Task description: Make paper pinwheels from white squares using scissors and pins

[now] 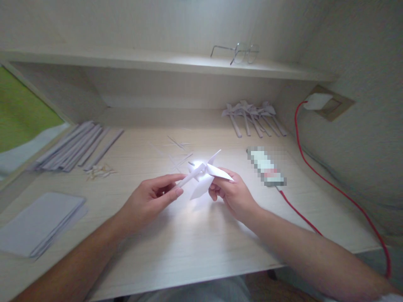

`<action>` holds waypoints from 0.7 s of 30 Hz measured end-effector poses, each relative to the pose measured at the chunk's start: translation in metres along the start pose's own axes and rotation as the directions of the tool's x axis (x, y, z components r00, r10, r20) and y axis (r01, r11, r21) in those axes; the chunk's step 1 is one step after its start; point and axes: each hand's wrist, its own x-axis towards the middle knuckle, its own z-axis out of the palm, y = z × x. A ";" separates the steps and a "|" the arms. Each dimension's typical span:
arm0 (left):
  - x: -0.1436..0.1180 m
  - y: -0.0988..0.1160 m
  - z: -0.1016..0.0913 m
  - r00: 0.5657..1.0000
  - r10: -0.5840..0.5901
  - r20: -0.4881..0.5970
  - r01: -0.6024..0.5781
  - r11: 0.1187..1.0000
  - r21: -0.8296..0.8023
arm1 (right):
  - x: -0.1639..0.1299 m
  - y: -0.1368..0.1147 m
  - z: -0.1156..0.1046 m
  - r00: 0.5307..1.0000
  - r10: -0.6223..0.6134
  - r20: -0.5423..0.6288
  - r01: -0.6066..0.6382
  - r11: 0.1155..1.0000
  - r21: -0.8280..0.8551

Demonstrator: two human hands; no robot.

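A white paper pinwheel (pixel 203 184) is held above the desk in front of me. My left hand (pixel 151 197) pinches its rolled-paper stick (pixel 190 177) between thumb and fingers. At the pinwheel's right side, my right hand (pixel 231 195) is closed with curled fingers against a folded blade. Part of those fingers is hidden behind the paper. Bright light falls on the blades and washes out the pinwheel's centre.
Rolled paper sticks (pixel 74 147) and small pale scraps (pixel 100 171) lie left, above a paper stack (pixel 44 222). Thin strips (pixel 178 143) lie mid-desk. Finished pinwheels (pixel 252 115) are at the back right. A phone (pixel 266 165) has a red cable (pixel 299 214). Glasses (pixel 241 52) rest on the shelf.
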 end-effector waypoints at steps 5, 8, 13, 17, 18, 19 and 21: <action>0.001 -0.007 0.001 1.000 -0.012 -0.005 0.012 1.000 -0.006 | 0.000 -0.001 0.001 0.999 0.024 -0.036 -0.025 0.999 -0.044; 0.001 -0.011 0.002 1.000 0.003 -0.021 -0.003 1.000 0.017 | -0.001 -0.001 0.001 0.998 0.024 -0.051 -0.027 0.998 -0.057; 0.001 -0.014 0.005 0.994 0.067 -0.084 -0.056 0.990 0.130 | -0.001 0.001 0.002 0.997 0.043 -0.066 -0.047 0.997 -0.053; 0.001 -0.014 0.007 0.985 0.131 -0.112 -0.106 0.973 0.206 | -0.001 0.002 0.001 0.998 0.020 -0.060 -0.026 0.995 -0.099; 0.001 -0.014 0.007 0.982 0.149 -0.117 -0.120 0.967 0.226 | -0.001 0.002 0.001 0.998 0.016 -0.056 -0.022 0.994 -0.109; 0.001 -0.015 0.007 0.978 0.168 -0.123 -0.133 0.960 0.246 | -0.001 0.002 0.000 0.999 0.014 -0.053 -0.019 0.993 -0.113; 0.001 -0.018 0.008 0.971 0.202 -0.132 -0.159 0.947 0.278 | -0.001 0.003 0.000 0.999 0.016 -0.049 -0.021 0.994 -0.110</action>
